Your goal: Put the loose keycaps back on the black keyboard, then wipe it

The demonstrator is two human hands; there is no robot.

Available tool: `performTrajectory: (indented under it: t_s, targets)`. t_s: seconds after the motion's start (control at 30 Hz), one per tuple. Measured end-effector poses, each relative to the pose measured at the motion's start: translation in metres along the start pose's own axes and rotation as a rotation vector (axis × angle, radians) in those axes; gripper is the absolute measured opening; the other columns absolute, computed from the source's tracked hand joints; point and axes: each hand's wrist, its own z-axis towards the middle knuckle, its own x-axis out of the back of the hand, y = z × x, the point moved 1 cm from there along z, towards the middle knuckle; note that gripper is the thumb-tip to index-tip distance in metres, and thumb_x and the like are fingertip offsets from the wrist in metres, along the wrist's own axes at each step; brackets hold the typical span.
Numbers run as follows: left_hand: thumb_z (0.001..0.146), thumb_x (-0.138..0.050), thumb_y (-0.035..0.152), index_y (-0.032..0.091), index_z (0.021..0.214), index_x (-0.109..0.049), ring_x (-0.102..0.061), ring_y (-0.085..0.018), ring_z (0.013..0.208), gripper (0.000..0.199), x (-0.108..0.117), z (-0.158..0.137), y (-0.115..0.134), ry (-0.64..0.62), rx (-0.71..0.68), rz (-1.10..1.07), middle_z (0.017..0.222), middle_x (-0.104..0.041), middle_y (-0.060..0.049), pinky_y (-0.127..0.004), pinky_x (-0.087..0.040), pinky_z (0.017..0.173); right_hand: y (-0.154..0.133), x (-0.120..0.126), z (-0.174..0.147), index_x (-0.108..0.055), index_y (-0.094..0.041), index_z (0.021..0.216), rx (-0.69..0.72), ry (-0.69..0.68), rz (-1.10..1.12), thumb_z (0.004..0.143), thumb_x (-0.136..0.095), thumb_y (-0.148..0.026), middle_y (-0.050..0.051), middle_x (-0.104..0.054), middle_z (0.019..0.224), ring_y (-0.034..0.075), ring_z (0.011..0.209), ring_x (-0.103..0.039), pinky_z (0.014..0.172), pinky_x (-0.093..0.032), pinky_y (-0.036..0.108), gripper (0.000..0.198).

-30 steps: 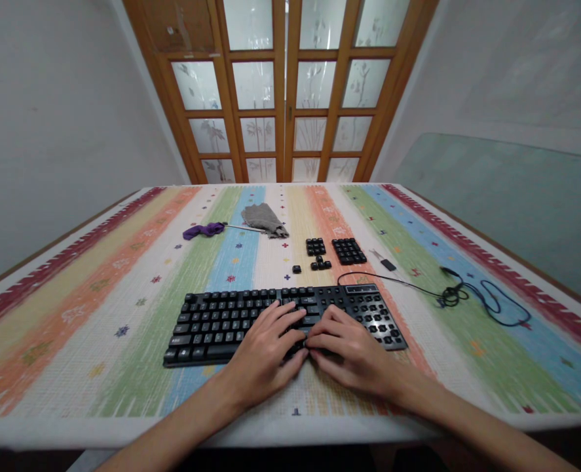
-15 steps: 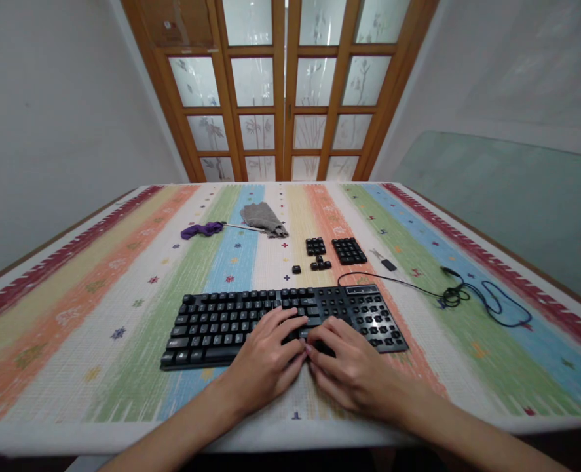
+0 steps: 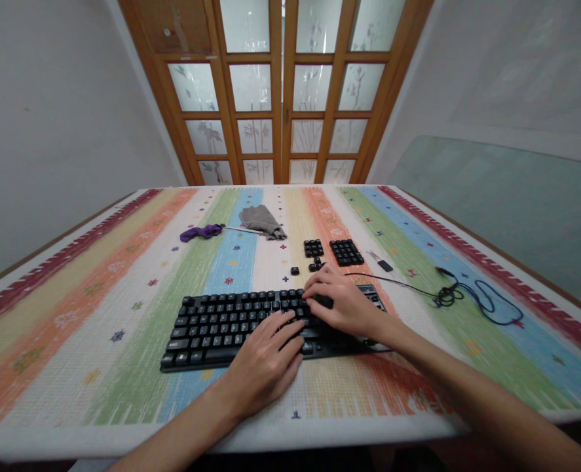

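Note:
A black keyboard lies on the striped tablecloth, with keycaps across its left and middle. My left hand rests on its lower middle, fingers stretched over the keys and holding nothing. My right hand is over the upper right part, its fingers curled together at the keys right of the middle. Whatever those fingers may hold is hidden, and the hand and forearm cover much of the number pad side. Just beyond the right hand are several loose keycaps, with one single keycap to their left.
Farther back sit a small keycap group and a larger keycap block. A small black-handled tool with wire prongs lies beside them. The keyboard cable coils at right. A grey cloth and a purple cloth lie back left.
My right hand has moved up and away from the keyboard's front edge to its upper part, leaving my left hand's side. My left hand stays nearly in place.

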Motion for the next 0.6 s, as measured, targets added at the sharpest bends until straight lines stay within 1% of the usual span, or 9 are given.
performTrajectory:
  t_s: [0.07, 0.13, 0.27, 0.33, 0.4, 0.5, 0.6]
  targets:
    - [0.097, -0.053, 0.020, 0.013, 0.120, -0.062, -0.054, -0.029, 0.131, 0.026, 0.001, 0.000, -0.001, -0.022, 0.029, 0.011, 0.129, -0.066, -0.012, -0.050, -0.048, 0.110, 0.020, -0.004, 0.013, -0.071, -0.015, 0.088, -0.050, -0.016, -0.059, 0.086, -0.059, -0.011, 0.010, -0.071, 0.091, 0.024, 0.092, -0.056, 0.088, -0.047, 0.043, 0.013]
    - [0.097, -0.054, 0.024, 0.012, 0.126, -0.058, -0.052, -0.030, 0.132, 0.032, 0.002, 0.000, -0.003, -0.059, 0.064, 0.023, 0.133, -0.064, -0.013, -0.051, -0.048, 0.110, 0.037, -0.011, 0.024, -0.072, -0.015, 0.091, -0.100, -0.025, -0.098, 0.084, -0.061, -0.011, 0.009, -0.072, 0.094, 0.025, 0.095, -0.056, 0.089, -0.046, 0.042, 0.013]
    - [0.098, -0.055, 0.039, 0.013, 0.140, -0.048, -0.045, -0.031, 0.139, 0.050, 0.003, -0.001, -0.010, -0.180, 0.125, 0.075, 0.146, -0.054, -0.013, -0.051, -0.044, 0.113, 0.059, -0.025, 0.041, -0.074, -0.015, 0.095, -0.165, -0.051, -0.192, 0.082, -0.064, -0.012, 0.010, -0.074, 0.095, 0.027, 0.098, -0.055, 0.089, -0.045, 0.041, 0.016]
    - [0.098, -0.054, 0.047, 0.013, 0.148, -0.039, -0.039, -0.032, 0.144, 0.063, 0.001, -0.002, -0.013, -0.240, 0.144, 0.117, 0.154, -0.045, -0.013, -0.051, -0.041, 0.115, 0.064, -0.030, 0.045, -0.075, -0.014, 0.095, -0.179, -0.072, -0.216, 0.081, -0.065, -0.012, 0.011, -0.074, 0.093, 0.028, 0.096, -0.055, 0.088, -0.045, 0.041, 0.017]
    - [0.099, -0.051, 0.053, 0.012, 0.152, -0.034, -0.033, -0.032, 0.147, 0.069, -0.001, -0.003, -0.014, -0.281, 0.150, 0.158, 0.158, -0.038, -0.012, -0.050, -0.037, 0.117, 0.067, -0.034, 0.048, -0.076, -0.014, 0.092, -0.181, -0.091, -0.214, 0.079, -0.066, -0.010, 0.012, -0.075, 0.091, 0.028, 0.094, -0.055, 0.085, -0.045, 0.040, 0.017]
    - [0.100, -0.045, 0.055, 0.013, 0.152, -0.033, -0.028, -0.031, 0.149, 0.068, -0.003, -0.003, -0.015, -0.309, 0.145, 0.197, 0.160, -0.033, -0.011, -0.049, -0.033, 0.120, 0.069, -0.036, 0.048, -0.076, -0.016, 0.089, -0.186, -0.107, -0.203, 0.079, -0.066, -0.008, 0.010, -0.075, 0.091, 0.027, 0.094, -0.056, 0.085, -0.045, 0.039, 0.016]
    - [0.102, -0.040, 0.057, 0.013, 0.153, -0.033, -0.027, -0.030, 0.150, 0.068, -0.004, -0.004, -0.014, -0.313, 0.137, 0.217, 0.161, -0.032, -0.011, -0.048, -0.031, 0.120, 0.067, -0.031, 0.046, -0.074, -0.016, 0.090, -0.195, -0.098, -0.191, 0.080, -0.068, -0.010, 0.009, -0.075, 0.092, 0.026, 0.095, -0.057, 0.086, -0.046, 0.038, 0.013]
